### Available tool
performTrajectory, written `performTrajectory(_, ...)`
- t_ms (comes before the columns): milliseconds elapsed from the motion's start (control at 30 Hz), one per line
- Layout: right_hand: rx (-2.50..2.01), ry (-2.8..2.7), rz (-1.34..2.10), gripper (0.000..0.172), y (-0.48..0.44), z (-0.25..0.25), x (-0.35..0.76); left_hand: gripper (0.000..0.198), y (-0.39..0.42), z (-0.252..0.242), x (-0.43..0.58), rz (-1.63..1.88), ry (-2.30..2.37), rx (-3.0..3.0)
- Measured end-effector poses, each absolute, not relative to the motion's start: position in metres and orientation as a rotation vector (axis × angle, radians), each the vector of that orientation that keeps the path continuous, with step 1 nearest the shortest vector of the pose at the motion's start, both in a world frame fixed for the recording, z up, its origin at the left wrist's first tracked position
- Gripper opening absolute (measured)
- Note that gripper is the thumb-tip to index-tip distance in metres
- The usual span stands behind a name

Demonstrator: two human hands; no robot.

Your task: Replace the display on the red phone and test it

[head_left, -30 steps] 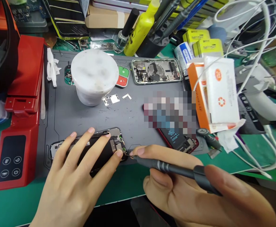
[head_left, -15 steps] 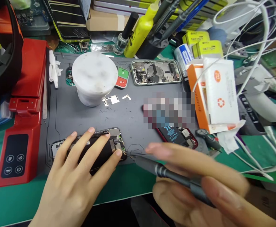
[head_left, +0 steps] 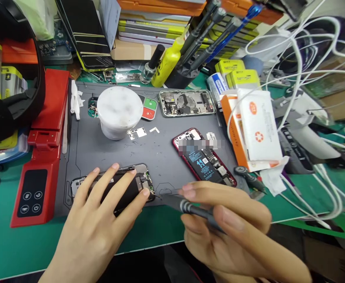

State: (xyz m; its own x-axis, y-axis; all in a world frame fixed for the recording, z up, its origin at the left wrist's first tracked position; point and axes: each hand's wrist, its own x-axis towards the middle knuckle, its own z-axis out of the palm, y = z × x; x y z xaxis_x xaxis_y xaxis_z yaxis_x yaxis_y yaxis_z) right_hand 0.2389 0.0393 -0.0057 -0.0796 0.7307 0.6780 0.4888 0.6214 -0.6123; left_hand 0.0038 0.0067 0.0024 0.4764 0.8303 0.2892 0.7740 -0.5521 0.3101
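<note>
My left hand (head_left: 94, 220) lies spread over a black phone display assembly (head_left: 143, 177), fingertips resting on it. Its thumb touches the right end, beside small connectors. My right hand (head_left: 237, 232) is closed round a dark grey precision screwdriver (head_left: 194, 209). The driver's thin tip reaches the lower right corner of the display assembly, by my left thumb; whether it touches a screw I cannot tell. Beyond my right hand lies an open red-framed phone (head_left: 187, 157) with its black battery showing. My fingers hide much of the display assembly.
A white tub (head_left: 119, 112) stands on the grey mat (head_left: 101, 153), near small metal plates (head_left: 137, 133). An open phone housing (head_left: 187, 103) lies at the back. The red device (head_left: 38, 173) borders the left; an orange box (head_left: 229, 129) and white cables (head_left: 302, 198) crowd the right.
The view has shifted and backed away slightly, showing more of the bench. My left hand stays on the display assembly. The screwdriver tip remains at its corner, and my right hand looks less blurred.
</note>
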Motion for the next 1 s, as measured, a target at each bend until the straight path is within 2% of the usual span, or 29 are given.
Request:
performTrajectory(67, -0.865, -1.794, 0.005, 0.026, 0.043, -0.005, 0.236, 0.043, 0.009, 0.003, 0.005, 0.634, 1.413, 2.582)
performTrajectory(133, -0.837, -1.828, -0.070, 0.035, 0.047, -0.005, 0.234, 0.042, 0.010, 0.003, 0.006, 0.634, 1.422, 2.587)
performTrajectory(300, -0.790, -1.826, 0.046, 0.059, 0.050, -0.011, 0.231, 0.043, 0.009, 0.002, 0.004, 0.629, 1.440, 2.614)
performTrajectory(400, -0.817, -1.804, 0.208, 0.079, 0.047, -0.009, 0.229, 0.049, 0.007, 0.001, 0.002, 0.609, 1.426, 2.648)
performTrajectory(467, -0.920, -1.637, 0.287, 0.084, 0.049, -0.004, 0.227, 0.054, 0.008, 0.003, 0.000, 0.577, 1.418, 2.692)
performTrajectory(567, -1.034, -1.511, 0.309, 0.075, 0.065, 0.005, 0.227, 0.054, 0.013, 0.007, -0.002, 0.550, 1.389, 2.782)
performTrajectory(700, -1.110, -1.684, 0.422, 0.054, 0.092, 0.004, 0.226, 0.055, 0.020, 0.008, -0.004, 0.505, 1.380, 2.839)
performTrajectory(833, -1.142, -1.702, 0.467, 0.047, 0.103, -0.005, 0.223, 0.059, 0.017, 0.004, -0.003, 0.526, 1.449, 2.823)
performTrajectory(933, -1.111, -1.662, 0.526, 0.043, 0.103, -0.006, 0.221, 0.056, 0.009, 0.007, 0.002, 0.699, 1.528, 2.730)
performTrajectory(1000, -1.047, -1.579, 0.560, 0.043, 0.097, -0.002, 0.220, 0.042, 0.003, 0.012, 0.005, 0.949, 1.552, 2.527)
